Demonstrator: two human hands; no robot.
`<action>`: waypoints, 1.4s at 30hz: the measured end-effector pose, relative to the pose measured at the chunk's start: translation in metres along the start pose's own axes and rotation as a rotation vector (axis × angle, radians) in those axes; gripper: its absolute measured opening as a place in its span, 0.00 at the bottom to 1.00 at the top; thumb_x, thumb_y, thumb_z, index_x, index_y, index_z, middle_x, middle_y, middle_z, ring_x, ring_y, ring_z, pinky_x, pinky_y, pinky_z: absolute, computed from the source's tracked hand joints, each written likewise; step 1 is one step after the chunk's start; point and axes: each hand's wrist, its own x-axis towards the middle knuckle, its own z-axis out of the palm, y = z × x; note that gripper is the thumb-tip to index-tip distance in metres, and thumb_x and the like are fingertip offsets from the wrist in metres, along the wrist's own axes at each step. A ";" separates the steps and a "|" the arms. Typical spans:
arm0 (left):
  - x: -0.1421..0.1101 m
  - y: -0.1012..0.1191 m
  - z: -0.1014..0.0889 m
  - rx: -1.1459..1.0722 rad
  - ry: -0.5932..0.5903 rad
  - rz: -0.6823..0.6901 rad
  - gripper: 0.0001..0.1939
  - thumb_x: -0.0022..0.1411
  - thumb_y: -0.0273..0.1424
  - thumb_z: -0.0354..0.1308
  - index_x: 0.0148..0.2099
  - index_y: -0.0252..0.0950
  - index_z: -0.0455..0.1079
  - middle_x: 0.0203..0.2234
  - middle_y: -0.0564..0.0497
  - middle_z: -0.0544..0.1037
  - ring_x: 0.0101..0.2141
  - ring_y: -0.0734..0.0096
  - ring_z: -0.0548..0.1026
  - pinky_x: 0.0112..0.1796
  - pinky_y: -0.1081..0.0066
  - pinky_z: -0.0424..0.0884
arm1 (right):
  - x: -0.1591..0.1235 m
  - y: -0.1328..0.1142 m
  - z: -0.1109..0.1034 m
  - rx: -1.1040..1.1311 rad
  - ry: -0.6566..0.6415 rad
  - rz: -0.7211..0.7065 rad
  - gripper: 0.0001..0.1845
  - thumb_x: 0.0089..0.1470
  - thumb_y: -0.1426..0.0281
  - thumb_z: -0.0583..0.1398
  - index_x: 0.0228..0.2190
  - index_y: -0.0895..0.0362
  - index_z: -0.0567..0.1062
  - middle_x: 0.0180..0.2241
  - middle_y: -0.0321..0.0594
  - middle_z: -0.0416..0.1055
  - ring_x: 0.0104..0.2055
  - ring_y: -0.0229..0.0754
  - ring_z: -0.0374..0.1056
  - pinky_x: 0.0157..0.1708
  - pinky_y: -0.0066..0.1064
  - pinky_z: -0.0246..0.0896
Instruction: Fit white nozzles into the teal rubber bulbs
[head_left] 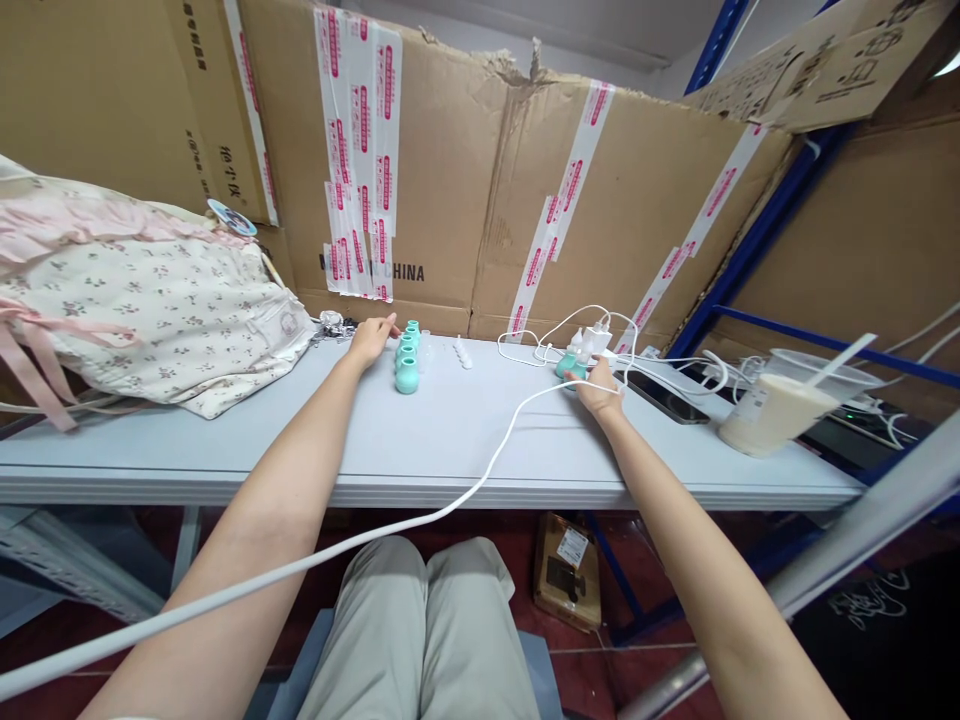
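Note:
A row of several small teal bottles [406, 376] with open round necks stands on the grey table. My left hand [370, 342] is just left of this row, fingers extended, with nothing visible in it. Farther right, my right hand [600, 389] reaches around a small teal bottle [571, 366], its thumb at the near side; the far fingers are partly hidden. White pointed tips [577, 341] show above the teal there. Between the hands lie small white pieces [463, 352], and clear pieces [427, 345] stand close behind the row.
A white cable [442, 512] crosses the foreground up to my right hand. A phone [666, 396] and a plastic cup with a straw [777, 408] are on the right. A floral cloth bag [172, 300] sits on the left. Taped cardboard [442, 180] walls the back.

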 end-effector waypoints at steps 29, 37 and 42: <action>0.006 0.019 -0.008 -0.052 0.064 0.039 0.27 0.62 0.46 0.39 0.31 0.34 0.74 0.32 0.44 0.80 0.38 0.62 0.75 0.44 0.66 0.67 | -0.017 -0.144 0.044 -0.044 -0.175 -0.727 0.05 0.51 0.68 0.61 0.32 0.53 0.77 0.36 0.40 0.76 0.39 0.44 0.70 0.33 0.29 0.58; 0.001 0.052 -0.009 -0.137 0.016 0.258 0.16 0.48 0.38 0.63 0.39 0.34 0.74 0.35 0.47 0.79 0.37 0.66 0.75 0.41 0.68 0.68 | -0.011 -0.162 0.034 0.527 -0.309 -0.525 0.05 0.47 0.69 0.62 0.29 0.57 0.78 0.30 0.39 0.77 0.32 0.38 0.69 0.31 0.26 0.59; -0.006 0.074 -0.005 -0.175 -0.159 0.320 0.21 0.45 0.37 0.66 0.42 0.33 0.76 0.31 0.47 0.80 0.33 0.67 0.75 0.37 0.69 0.69 | -0.014 -0.192 0.027 1.031 -0.534 -0.262 0.11 0.41 0.65 0.64 0.30 0.58 0.77 0.24 0.35 0.73 0.24 0.32 0.64 0.24 0.24 0.52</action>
